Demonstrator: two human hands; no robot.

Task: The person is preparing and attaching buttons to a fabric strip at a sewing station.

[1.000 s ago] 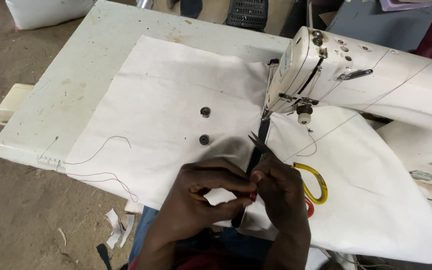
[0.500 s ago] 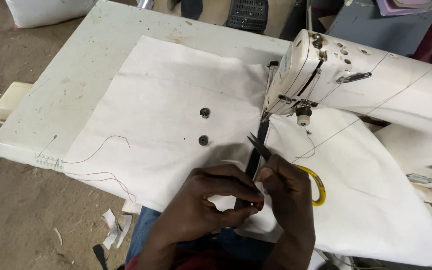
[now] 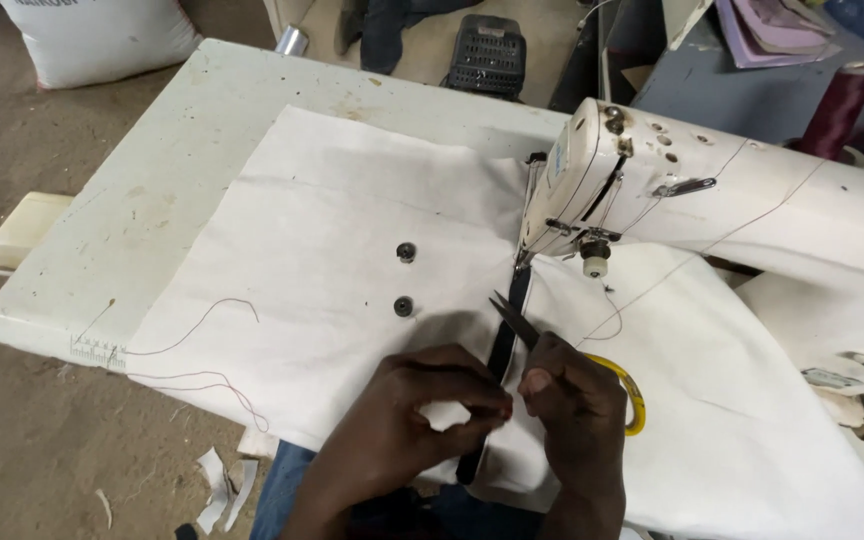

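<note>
The dark strip [image 3: 508,335] runs from under the sewing machine's [image 3: 712,200] presser foot down toward the person, passing between both hands over the white cloth [image 3: 352,250]. The left hand [image 3: 407,415] is closed in a pinch, thumb and fingertips meeting on the strip's edge just at its own tips. The right hand [image 3: 577,410] is closed around the yellow-handled scissors [image 3: 552,350], whose blades stand slightly parted above its knuckles, tips beside the strip.

The blades sit so close to the left fingertips and the white cloth that a small slip could, I judge, nick a finger or snip the cloth beneath. A pull on the strip could also drag it askew under the foot, since it is anchored there. The loose thread [image 3: 652,290] beyond the right hand might catch in the blades.

Against half a second ago, the hands sit at much the same place on the bench [image 3: 132,200]; the scissor tips have tilted slightly leftward toward the strip, and the left fingers have curled tighter. The two snap studs [image 3: 405,278] beyond the left hand are unmoved.
</note>
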